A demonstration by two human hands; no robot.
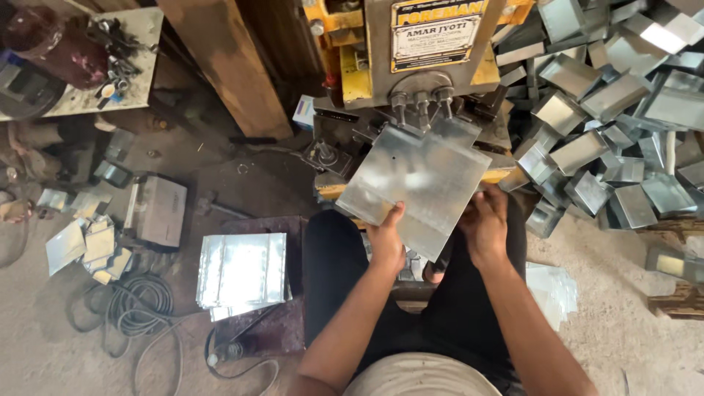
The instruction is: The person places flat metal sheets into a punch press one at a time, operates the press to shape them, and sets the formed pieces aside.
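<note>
You've got the metal sheet [418, 187] in both hands, tilted, its far edge pushed up under the press [425, 66] just below the row of bolts. Your left hand [386, 238] is clamped on the near edge, thumb on top, fingers curled underneath. Your right hand [485, 224] is closed on the right near corner of that same sheet, knuckles up.

This looks like the feeding step: the sheet is at the mouth of the machine but sits skewed, one corner nearer you than the other. So the next move, as I read it, calls for squaring that far edge against the tooling and holding it flat and steady. Keep your fingers back on the near edge, well away from the bolts and the yellow frame [352, 81] beside them.

On your left, on the floor, a stack of flat blanks [242, 271] lies on a dark stand, well apart from the machine. Further left lie scraps of cut sheet [84, 246] and a coil of cable [139, 304].

On your right, a big heap of bent metal trays [623, 110] is piled up beside the press, touching and overlapping one another. Whether the sheet has reached a stop under there, I can't tell; the machine head hides it.
</note>
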